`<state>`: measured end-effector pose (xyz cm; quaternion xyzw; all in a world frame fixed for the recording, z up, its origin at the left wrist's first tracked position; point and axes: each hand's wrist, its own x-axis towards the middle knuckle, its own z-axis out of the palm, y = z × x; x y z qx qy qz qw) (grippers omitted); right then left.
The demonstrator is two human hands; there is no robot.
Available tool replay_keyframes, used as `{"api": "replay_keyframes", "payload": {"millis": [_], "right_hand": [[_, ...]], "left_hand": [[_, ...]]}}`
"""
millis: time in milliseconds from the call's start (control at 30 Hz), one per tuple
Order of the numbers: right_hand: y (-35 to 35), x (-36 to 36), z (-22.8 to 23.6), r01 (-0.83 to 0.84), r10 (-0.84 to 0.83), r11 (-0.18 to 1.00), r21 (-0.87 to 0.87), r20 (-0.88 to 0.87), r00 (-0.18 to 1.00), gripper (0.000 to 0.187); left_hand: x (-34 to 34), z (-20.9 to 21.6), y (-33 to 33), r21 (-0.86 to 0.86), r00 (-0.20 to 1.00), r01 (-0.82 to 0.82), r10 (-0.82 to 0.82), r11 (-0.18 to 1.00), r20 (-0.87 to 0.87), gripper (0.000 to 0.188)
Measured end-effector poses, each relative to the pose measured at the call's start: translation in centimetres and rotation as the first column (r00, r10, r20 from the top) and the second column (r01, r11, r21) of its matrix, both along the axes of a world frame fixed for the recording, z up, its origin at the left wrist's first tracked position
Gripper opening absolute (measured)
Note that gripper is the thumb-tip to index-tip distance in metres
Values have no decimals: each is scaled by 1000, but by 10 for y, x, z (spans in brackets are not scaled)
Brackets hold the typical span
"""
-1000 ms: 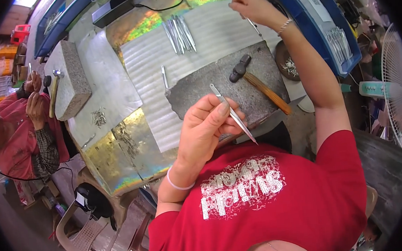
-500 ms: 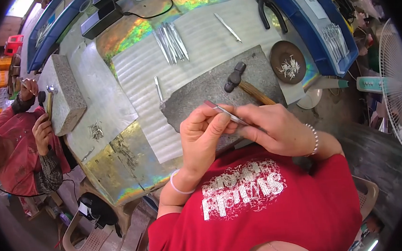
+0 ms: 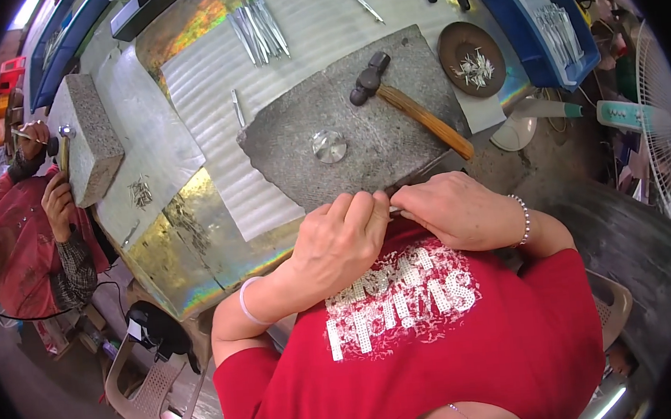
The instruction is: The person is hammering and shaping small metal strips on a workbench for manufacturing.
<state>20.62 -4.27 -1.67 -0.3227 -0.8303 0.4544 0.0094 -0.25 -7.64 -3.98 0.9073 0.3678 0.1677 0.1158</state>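
My left hand (image 3: 343,236) and my right hand (image 3: 459,212) are close together in front of my shirt, at the near edge of a grey stone slab (image 3: 288,111). Both are closed on a slim metal tool (image 3: 394,209). Only a small bit of it shows between the fingertips; my left knuckles cover the rest. On the slab, beyond my hands, sits a shiny round metal disc (image 3: 329,146). A hammer (image 3: 414,113) with a wooden handle lies on the slab's right part, its head pointing away from me.
Past the slab, slim silver tools (image 3: 258,33) lie in a bunch on white foam sheeting (image 3: 200,86). A brown bowl (image 3: 449,55) of small metal slivers stands right of the slab. Blue trays (image 3: 528,52) and a fan (image 3: 656,121) are further right. A co-worker (image 3: 23,242) sits at left.
My hands have come down off the slab toward my shirt, uncovering the round disc. The slim tool has gone from plain view to mostly hidden. The whole view has shifted a little.
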Motion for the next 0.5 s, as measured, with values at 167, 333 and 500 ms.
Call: {"api": "replay_keyframes", "payload": {"millis": [167,333,500], "right_hand": [[-16,1,-11,-29,27,995,98,28,999,19],[-22,-2,-10,-33,18,979,200,76,997,26],[-29,-3,-8,-21,-5,947,319,83,997,25]], "left_hand": [[3,-3,-13,-124,1000,2,-5,992,-24,20],[10,-13,-27,-169,997,-69,71,983,7,13],[13,-21,-32,-186,992,-100,112,978,56,14]]}}
